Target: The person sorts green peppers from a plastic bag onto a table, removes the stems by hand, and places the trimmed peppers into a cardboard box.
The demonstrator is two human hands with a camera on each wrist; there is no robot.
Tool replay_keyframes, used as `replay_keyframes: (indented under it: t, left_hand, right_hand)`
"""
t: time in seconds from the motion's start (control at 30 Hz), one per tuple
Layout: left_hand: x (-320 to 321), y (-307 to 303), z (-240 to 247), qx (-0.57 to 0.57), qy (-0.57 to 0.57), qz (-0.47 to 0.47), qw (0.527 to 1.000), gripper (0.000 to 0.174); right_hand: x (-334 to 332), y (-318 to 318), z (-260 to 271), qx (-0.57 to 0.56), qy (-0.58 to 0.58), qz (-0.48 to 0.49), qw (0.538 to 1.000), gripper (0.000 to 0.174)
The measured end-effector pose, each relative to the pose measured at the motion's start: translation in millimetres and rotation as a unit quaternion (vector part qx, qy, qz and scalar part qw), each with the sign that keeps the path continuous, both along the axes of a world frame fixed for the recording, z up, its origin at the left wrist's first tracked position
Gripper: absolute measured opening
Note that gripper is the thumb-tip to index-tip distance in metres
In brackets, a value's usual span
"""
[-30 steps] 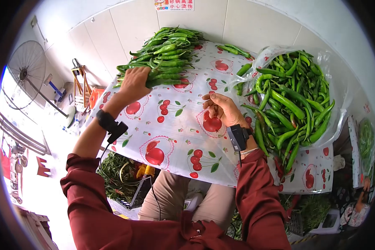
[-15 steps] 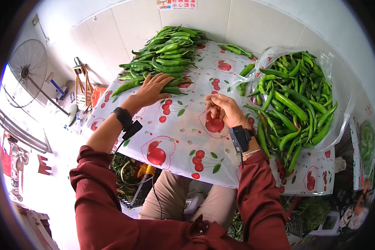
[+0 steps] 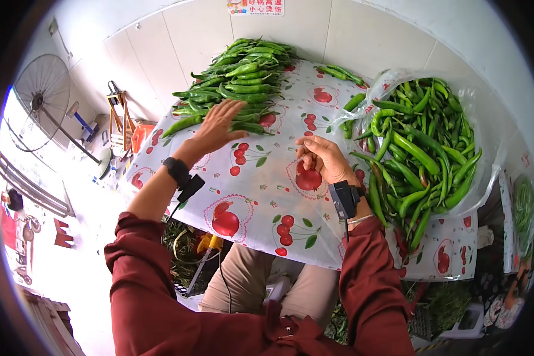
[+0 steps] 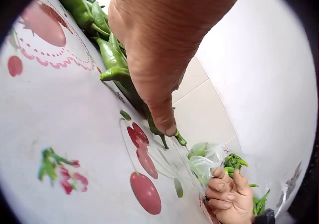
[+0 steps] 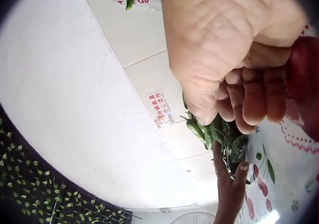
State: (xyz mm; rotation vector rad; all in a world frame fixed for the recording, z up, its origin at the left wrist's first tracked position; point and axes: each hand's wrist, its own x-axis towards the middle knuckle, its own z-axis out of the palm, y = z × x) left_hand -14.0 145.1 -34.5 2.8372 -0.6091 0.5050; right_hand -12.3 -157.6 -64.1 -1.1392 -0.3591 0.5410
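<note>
Long green chili peppers (image 3: 252, 80) lie stacked in a neat pile at the back left of the table. My left hand (image 3: 219, 127) is at the pile's near end with its fingers straight and spread, overlapping the closest peppers. In the left wrist view, the thumb of that hand points down beside a green pepper (image 4: 113, 59). My right hand (image 3: 324, 157) rests over the middle of the tablecloth (image 3: 255, 196), its fingers loosely curled and nothing in them. Just right of it, an opened clear plastic bag (image 3: 492, 142) spills a heap of loose green chili peppers (image 3: 424, 142).
A few separate peppers (image 3: 341, 74) lie at the table's back edge by the wall. Below the near edge stands a dark crate (image 3: 199, 273) of greens, close to my knees. A standing fan (image 3: 38, 98) is on the floor to the left.
My left hand has let go of peppers at the pile's near end, straightened its fingers and shifted slightly right and nearer to me. The right hand stays loosely curled in place.
</note>
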Motion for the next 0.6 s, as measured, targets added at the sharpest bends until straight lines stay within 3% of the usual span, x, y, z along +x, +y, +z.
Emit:
replay_keyframes:
  t: [0.1,0.17,0.2,0.27,0.6]
  left_hand:
    - [-5.4,28.0,1.6,-0.069,-0.026,0.057,0.996,0.058]
    - [-5.4,61.4,-9.1,-0.057,-0.071,0.144,0.985,0.05]
    - [-7.8,74.7,-10.4,-0.057,-0.071,0.145,0.985,0.05]
    - [-12.4,95.3,-12.3,-0.009,-0.004,0.283,0.959,0.047]
    - [-15.4,110.6,-19.4,-0.036,0.023,0.272,0.961,0.031]
  right_hand:
    - [0.8,-0.1,-1.3,0.005,0.0,0.002,1.0,0.028]
    - [0.0,0.0,-0.9,0.005,0.001,0.001,1.0,0.028]
    - [-0.3,0.2,-0.7,0.004,0.002,-0.001,1.0,0.028]
    - [0.4,0.4,-1.9,0.007,0.0,0.001,1.0,0.027]
    - [-0.6,0.8,-0.1,0.009,0.0,0.002,1.0,0.025]
